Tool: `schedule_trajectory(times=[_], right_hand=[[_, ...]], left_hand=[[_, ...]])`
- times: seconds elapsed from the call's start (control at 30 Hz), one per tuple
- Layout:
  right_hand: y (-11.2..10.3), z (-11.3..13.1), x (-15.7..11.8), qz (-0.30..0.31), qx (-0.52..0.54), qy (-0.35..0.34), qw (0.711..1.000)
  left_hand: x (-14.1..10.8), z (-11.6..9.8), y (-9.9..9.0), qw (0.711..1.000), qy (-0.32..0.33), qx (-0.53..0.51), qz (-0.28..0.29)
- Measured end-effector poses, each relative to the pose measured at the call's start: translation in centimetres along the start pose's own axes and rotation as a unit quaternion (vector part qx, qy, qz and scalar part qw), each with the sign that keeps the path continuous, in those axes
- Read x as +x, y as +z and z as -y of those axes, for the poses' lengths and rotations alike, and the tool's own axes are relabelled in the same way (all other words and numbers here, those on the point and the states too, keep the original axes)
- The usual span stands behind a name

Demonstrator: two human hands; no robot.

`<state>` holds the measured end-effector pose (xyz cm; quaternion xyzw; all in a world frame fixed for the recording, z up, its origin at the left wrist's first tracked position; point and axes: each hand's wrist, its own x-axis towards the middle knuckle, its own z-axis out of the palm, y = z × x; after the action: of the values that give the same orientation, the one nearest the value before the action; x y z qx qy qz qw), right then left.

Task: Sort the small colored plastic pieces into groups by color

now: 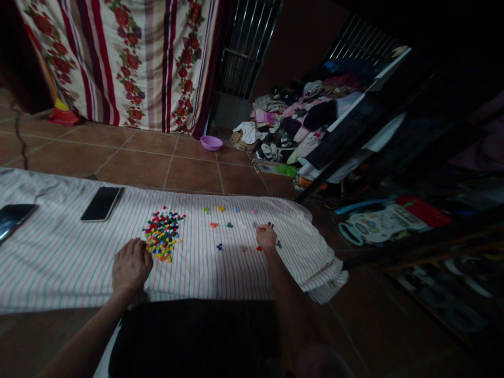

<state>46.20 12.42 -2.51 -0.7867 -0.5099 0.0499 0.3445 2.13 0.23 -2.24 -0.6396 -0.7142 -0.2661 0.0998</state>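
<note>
A heap of small, many-coloured cube-like pieces lies on the striped cloth. My left hand rests palm down at the heap's left edge, its fingers loosely bent and their tips hidden. Further right, small single-colour groups are spread in rough rows, among them orange, dark green, purple and beige pieces. My right hand is among these groups, between a grey group and red pieces. Its fingers are pinched together; whatever they hold is too small to make out.
Two phones, a black one and another, lie on the cloth at left. Beyond on the tiled floor are a purple basin and a heap of clothes. A flowered curtain hangs behind. A toy panel stands at right.
</note>
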Motion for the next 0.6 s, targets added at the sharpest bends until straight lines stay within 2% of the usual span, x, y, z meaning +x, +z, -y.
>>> schedule_trajectory(times=[0.17, 0.3, 0.6], right_hand=[[-0.7, 0.4, -0.2, 0.052, 0.036, 0.033, 0.997], [-1.4, 0.9, -0.5, 0.065, 0.088, 0.035, 0.993], [-4.3, 1.3, -2.0, 0.009, 0.109, 0.013, 0.994]], left_hand=[[0.0, 0.0, -0.1, 1.0, -0.005, -0.003, 0.01], [0.0, 0.1, 0.0, 1.0, 0.004, 0.0, 0.004], [0.0, -0.1, -0.2, 1.0, -0.011, -0.021, 0.008]])
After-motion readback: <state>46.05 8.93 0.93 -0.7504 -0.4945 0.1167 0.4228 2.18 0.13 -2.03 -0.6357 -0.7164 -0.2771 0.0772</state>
